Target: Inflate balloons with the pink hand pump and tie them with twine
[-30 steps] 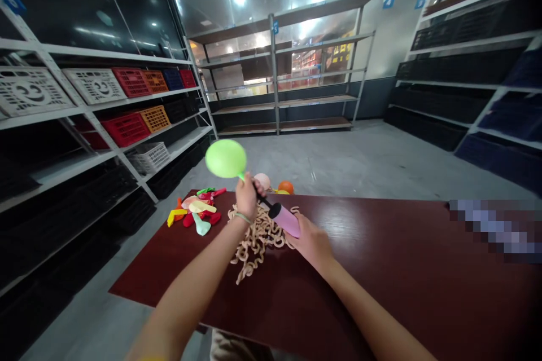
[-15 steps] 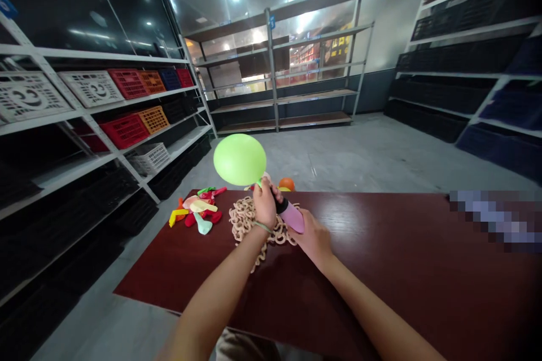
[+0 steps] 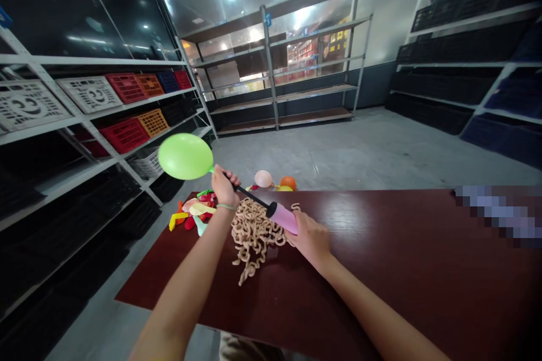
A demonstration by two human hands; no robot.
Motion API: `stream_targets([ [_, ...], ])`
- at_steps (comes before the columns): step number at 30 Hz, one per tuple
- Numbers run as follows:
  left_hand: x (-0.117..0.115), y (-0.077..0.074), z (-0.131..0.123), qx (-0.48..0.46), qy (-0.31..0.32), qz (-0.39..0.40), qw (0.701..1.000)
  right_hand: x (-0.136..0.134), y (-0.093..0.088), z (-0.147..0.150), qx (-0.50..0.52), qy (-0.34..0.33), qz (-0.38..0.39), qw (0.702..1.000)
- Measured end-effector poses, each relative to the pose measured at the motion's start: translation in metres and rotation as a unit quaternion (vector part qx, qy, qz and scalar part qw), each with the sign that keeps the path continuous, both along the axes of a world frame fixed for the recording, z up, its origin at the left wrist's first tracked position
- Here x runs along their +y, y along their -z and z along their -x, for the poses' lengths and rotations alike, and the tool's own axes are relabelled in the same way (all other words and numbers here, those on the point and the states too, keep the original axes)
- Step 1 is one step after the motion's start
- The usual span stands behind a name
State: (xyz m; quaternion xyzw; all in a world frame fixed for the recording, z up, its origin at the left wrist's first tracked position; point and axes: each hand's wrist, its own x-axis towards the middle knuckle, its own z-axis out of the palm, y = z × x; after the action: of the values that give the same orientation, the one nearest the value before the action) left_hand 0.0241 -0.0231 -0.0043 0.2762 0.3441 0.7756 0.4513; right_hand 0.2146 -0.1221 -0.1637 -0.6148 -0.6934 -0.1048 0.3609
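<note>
A green inflated balloon stands out to the left of my left hand. That hand is closed around the balloon's neck and the front end of a hand pump, whose black rod is drawn well out of its pink barrel. My right hand wraps around the pink barrel. Below the rod, a heap of beige curly strands lies on the dark red table. The fingers of my left hand partly hide the join between balloon and pump.
Limp coloured balloons lie at the table's left. Past its far edge show a pale inflated balloon and an orange one. Shelves with crates line the left side; a metal rack stands at the back.
My left hand has moved left with the green balloon and the pump's front end, drawing out the black rod. My right hand has stayed almost in place on the barrel.
</note>
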Motion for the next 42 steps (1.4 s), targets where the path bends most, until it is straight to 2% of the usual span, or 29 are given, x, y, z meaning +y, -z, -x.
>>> stream_targets([
  [5, -0.032, 0.051, -0.076, 0.028, 0.061, 0.004, 0.998, -0.001, -0.002, -0.006, 0.018, 0.021, 0.014, 1.0],
  [7, -0.038, 0.059, -0.084, 0.038, 0.09, 0.007, 0.995, -0.002, -0.003, -0.01, 0.025, 0.017, 0.021, 0.999],
  [8, -0.037, 0.059, -0.081, 0.039, 0.1, 0.015, 0.994, -0.002, -0.004, -0.012, 0.02, 0.009, 0.024, 0.999],
  [11, -0.023, 0.04, -0.045, 0.031, 0.095, 0.05, 0.994, -0.003, -0.006, -0.013, -0.01, -0.025, 0.032, 0.999],
  [15, 0.002, -0.004, 0.017, 0.026, 0.049, 0.044, 0.997, -0.002, -0.006, -0.006, -0.008, -0.045, 0.024, 0.999],
  [17, 0.008, -0.019, 0.031, 0.032, 0.038, 0.026, 0.998, -0.001, -0.004, -0.001, 0.008, -0.045, 0.016, 0.999],
  [19, 0.009, -0.022, 0.026, 0.025, 0.023, 0.006, 0.999, 0.001, -0.001, 0.002, 0.017, -0.04, 0.008, 0.999],
  [22, -0.001, -0.001, -0.015, 0.005, 0.009, -0.01, 1.0, 0.002, 0.001, 0.001, 0.024, -0.006, 0.001, 1.0],
  [26, -0.025, 0.039, -0.083, 0.053, 0.102, -0.008, 0.993, 0.001, 0.0, -0.007, 0.067, 0.03, 0.007, 0.997],
  [28, -0.032, 0.05, -0.097, 0.057, 0.132, -0.006, 0.99, 0.0, -0.002, -0.01, 0.078, 0.032, 0.011, 0.996],
  [30, -0.031, 0.051, -0.091, 0.05, 0.138, 0.009, 0.989, -0.001, -0.002, -0.009, 0.064, 0.021, 0.018, 0.998],
  [33, -0.019, 0.035, -0.051, 0.034, 0.11, 0.04, 0.993, -0.001, -0.002, -0.005, 0.031, -0.01, 0.022, 0.999],
  [37, 0.002, -0.01, 0.007, 0.031, 0.098, 0.031, 0.994, -0.001, 0.0, 0.004, 0.03, -0.047, 0.018, 0.998],
  [40, 0.009, -0.035, 0.015, 0.013, 0.103, -0.009, 0.995, -0.001, 0.002, 0.006, 0.052, -0.046, 0.012, 0.998],
  [42, 0.006, -0.034, -0.001, 0.005, 0.072, -0.039, 0.997, 0.0, 0.003, 0.006, 0.065, -0.03, 0.008, 0.997],
])
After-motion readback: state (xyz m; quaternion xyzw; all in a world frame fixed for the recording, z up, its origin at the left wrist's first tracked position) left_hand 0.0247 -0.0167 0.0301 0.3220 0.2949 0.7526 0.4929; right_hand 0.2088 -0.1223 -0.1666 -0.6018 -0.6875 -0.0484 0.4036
